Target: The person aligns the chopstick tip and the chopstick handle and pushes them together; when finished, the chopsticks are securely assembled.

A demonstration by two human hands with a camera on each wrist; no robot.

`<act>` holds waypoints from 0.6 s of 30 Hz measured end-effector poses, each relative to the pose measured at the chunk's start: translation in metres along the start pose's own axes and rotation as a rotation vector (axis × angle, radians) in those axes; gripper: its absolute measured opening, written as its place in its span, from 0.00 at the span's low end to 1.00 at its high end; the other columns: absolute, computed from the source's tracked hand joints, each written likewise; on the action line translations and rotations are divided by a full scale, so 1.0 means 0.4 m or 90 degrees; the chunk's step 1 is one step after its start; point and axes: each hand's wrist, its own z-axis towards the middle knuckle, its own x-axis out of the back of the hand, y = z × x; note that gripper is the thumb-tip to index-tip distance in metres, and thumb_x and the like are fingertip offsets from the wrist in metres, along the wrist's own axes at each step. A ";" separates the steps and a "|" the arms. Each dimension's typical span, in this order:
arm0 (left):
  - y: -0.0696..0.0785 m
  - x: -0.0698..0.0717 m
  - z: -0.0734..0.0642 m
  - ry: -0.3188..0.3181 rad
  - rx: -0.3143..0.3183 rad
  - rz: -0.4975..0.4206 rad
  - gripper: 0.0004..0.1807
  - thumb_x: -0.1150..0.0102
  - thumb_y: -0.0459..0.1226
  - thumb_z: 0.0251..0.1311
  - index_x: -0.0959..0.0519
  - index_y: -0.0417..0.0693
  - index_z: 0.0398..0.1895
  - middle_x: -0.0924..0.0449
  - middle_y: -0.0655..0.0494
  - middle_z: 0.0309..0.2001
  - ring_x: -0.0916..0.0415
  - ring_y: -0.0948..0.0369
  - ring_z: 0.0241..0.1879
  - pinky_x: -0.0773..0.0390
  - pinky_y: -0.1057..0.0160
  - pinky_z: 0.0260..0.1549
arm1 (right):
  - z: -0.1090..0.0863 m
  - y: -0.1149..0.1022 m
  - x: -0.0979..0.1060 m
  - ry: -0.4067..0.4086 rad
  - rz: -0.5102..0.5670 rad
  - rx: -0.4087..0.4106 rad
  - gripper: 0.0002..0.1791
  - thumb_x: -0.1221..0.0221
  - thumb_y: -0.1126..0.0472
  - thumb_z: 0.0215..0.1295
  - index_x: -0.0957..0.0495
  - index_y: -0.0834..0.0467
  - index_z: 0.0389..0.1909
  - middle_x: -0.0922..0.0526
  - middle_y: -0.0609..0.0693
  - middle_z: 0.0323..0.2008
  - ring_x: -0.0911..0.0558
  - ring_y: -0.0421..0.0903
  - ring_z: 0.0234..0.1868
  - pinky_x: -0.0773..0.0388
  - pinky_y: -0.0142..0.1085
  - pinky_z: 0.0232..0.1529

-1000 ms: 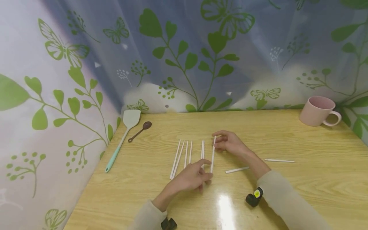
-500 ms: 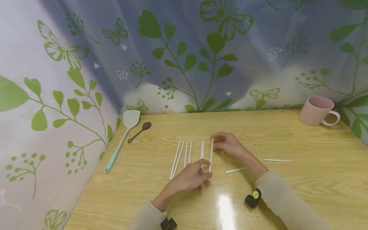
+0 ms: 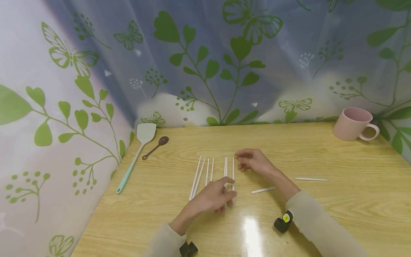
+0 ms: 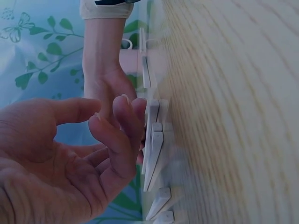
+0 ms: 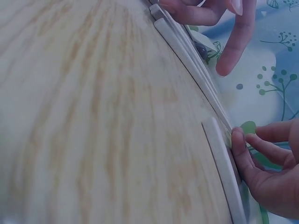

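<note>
Several white chopsticks (image 3: pixel 197 177) lie side by side on the wooden table, pointing away from me. The rightmost chopstick (image 3: pixel 233 167) of the row lies a little right of a close pair (image 3: pixel 226 167). My left hand (image 3: pixel 210 198) hovers over the near ends, its fingers loosely bent and spread apart; in the left wrist view the chopstick ends (image 4: pixel 156 140) show just beyond the fingers. At the far end of the rightmost chopstick is my right hand (image 3: pixel 257 162), fingertips beside its tip, relaxed and slightly parted. The left hand hides some near ends.
Two more white sticks lie on the right: a stick (image 3: pixel 263 190) partly under the right forearm, and another stick (image 3: pixel 311 179) farther right. A spatula (image 3: pixel 138 157) and a brown spoon (image 3: pixel 157 146) lie at left. A pink mug (image 3: pixel 352 125) stands back right.
The rightmost chopstick has shifted left toward the pair. My right hand has moved slightly left with it, and its fingers have come off the chopstick. The left hand has barely moved.
</note>
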 end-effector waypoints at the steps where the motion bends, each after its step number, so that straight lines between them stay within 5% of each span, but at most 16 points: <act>1: 0.001 0.001 0.001 0.001 0.001 0.001 0.29 0.46 0.42 0.77 0.34 0.37 0.74 0.14 0.54 0.31 0.19 0.55 0.16 0.24 0.66 0.13 | -0.001 0.000 0.001 0.001 0.000 -0.004 0.21 0.45 0.69 0.77 0.29 0.75 0.65 0.21 0.71 0.55 0.15 0.51 0.42 0.13 0.38 0.46; 12: 0.032 0.026 0.030 0.038 -0.017 0.003 0.27 0.45 0.42 0.77 0.32 0.39 0.73 0.12 0.50 0.34 0.17 0.48 0.23 0.23 0.64 0.16 | -0.017 -0.011 0.032 -0.017 -0.009 -0.017 0.23 0.45 0.64 0.78 0.30 0.72 0.67 0.22 0.72 0.58 0.13 0.53 0.45 0.13 0.41 0.48; 18: 0.036 0.035 0.055 0.045 -0.062 -0.025 0.25 0.43 0.41 0.76 0.29 0.41 0.72 0.12 0.48 0.42 0.14 0.48 0.36 0.16 0.58 0.30 | -0.047 -0.011 0.063 -0.061 -0.007 0.003 0.25 0.44 0.62 0.79 0.32 0.71 0.69 0.20 0.72 0.59 0.14 0.57 0.50 0.15 0.45 0.53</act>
